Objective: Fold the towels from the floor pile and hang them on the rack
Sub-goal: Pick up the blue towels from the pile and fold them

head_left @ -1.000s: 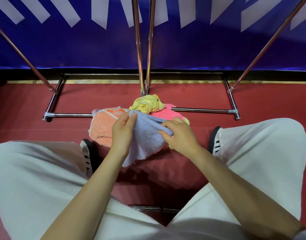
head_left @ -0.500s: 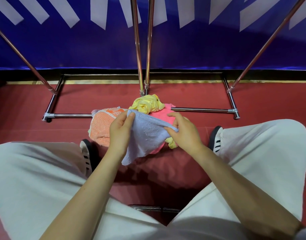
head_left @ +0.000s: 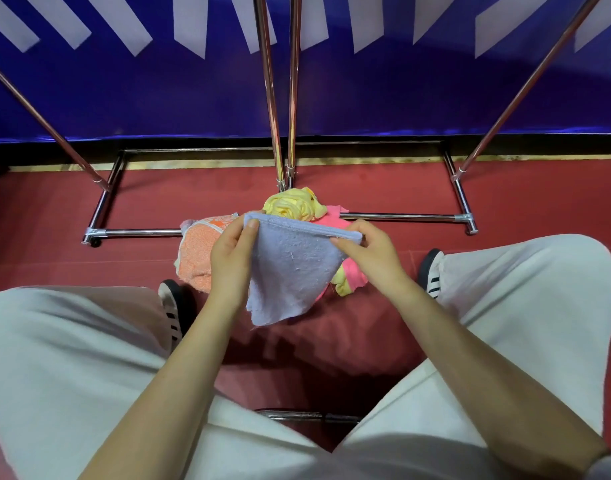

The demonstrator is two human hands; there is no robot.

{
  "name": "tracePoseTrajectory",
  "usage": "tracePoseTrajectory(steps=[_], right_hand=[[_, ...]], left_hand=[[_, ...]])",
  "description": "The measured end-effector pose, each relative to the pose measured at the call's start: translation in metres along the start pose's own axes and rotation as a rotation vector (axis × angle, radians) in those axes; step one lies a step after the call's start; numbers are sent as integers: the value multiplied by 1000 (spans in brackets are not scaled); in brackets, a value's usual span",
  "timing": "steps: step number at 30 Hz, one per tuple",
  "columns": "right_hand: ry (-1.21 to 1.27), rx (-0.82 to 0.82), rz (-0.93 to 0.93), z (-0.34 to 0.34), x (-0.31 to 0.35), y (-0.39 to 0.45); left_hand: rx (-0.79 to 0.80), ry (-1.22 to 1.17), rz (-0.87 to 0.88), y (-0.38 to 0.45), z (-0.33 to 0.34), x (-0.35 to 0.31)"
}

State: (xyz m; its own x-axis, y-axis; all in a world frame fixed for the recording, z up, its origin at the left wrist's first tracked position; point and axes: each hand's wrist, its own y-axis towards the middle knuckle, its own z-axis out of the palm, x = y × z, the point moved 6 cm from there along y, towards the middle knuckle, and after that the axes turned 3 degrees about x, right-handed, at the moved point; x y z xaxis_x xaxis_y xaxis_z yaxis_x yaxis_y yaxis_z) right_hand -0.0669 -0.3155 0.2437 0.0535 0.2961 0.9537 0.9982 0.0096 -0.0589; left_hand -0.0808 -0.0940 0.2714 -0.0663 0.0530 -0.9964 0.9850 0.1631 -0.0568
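I hold a pale blue towel [head_left: 290, 271] up between my knees, its top hem stretched level. My left hand [head_left: 231, 261] pinches the left corner and my right hand [head_left: 369, 254] pinches the right corner. The cloth hangs down to a point. Behind it on the red floor lies the pile: an orange towel [head_left: 196, 258] on the left, a crumpled yellow towel [head_left: 293, 206] at the back and a pink towel [head_left: 335, 220] on the right, partly hidden. The chrome rack [head_left: 279, 98] rises just beyond the pile.
The rack's base bars [head_left: 401, 216] lie on the floor left and right of the pile, with slanted poles [head_left: 525, 88] going up to either side. A blue banner wall [head_left: 401, 91] stands close behind. My shoes [head_left: 432, 271] flank the pile.
My hands have drawn apart along the blue towel's top hem, pulling it taut and lifting it a little. The right hand slid to the right corner.
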Motion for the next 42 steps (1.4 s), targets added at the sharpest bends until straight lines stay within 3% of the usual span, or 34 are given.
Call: tracePoseTrajectory(steps=[3, 7, 18, 25, 42], right_hand=[[211, 0, 60, 2, 4, -1], [99, -39, 15, 2, 15, -1], [54, -230, 95, 3, 15, 5], [120, -266, 149, 23, 15, -2], [108, -113, -40, 65, 36, -10]], left_hand=[[-50, -71, -50, 1, -1, 5], [-96, -207, -173, 0, 3, 12], [-151, -199, -267, 2, 8, 19], [-214, -383, -547, -14, 19, 36], [-116, -386, -458, -11, 48, 28]])
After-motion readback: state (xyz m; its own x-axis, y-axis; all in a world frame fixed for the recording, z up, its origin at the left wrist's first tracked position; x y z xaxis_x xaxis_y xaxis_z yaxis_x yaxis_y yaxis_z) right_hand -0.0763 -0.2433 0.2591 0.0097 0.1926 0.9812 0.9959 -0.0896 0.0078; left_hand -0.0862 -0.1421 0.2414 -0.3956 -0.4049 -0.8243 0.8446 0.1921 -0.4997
